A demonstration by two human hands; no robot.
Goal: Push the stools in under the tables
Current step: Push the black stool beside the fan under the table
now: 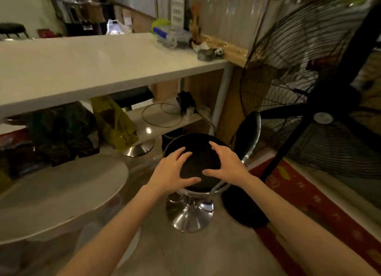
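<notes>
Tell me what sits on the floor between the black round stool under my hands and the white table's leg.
Head view: a dark bin and a black cable lie between the black round stool and white table leg.

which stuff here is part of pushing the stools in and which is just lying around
Part of the job:
- black stool, both hands on its seat: left hand, right hand
- white table
- second stool, already under the table

Just lying about:
- big fan
- yellow bag
- red mat
- clutter on the tabletop
</notes>
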